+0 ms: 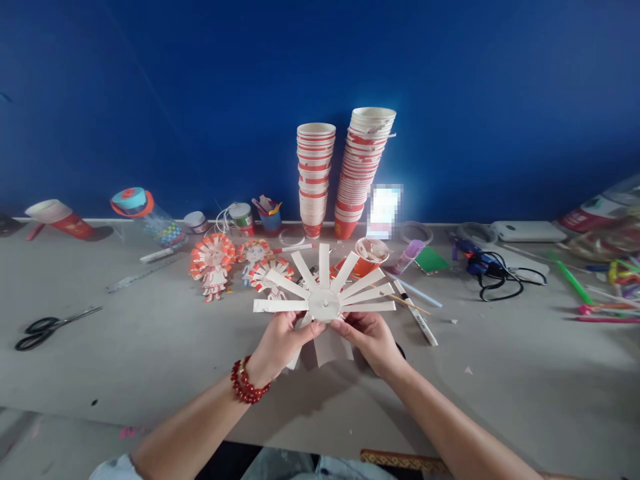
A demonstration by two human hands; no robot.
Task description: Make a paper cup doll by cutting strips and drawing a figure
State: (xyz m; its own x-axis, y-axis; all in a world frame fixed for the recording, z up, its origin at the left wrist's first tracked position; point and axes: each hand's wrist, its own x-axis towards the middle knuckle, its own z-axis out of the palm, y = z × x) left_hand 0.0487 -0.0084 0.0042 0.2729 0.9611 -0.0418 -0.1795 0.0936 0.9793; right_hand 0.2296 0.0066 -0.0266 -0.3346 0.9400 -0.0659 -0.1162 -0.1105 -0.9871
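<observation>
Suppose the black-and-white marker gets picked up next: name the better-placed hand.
Probably the right. The marker lies close to the right grip, on its outer side, while the left grip is farther across. Both, though, hold the fanned white paper piece.

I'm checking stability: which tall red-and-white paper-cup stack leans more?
The taller cup stack, on the right, tilts rightward; the shorter cup stack stands nearly upright.
</observation>
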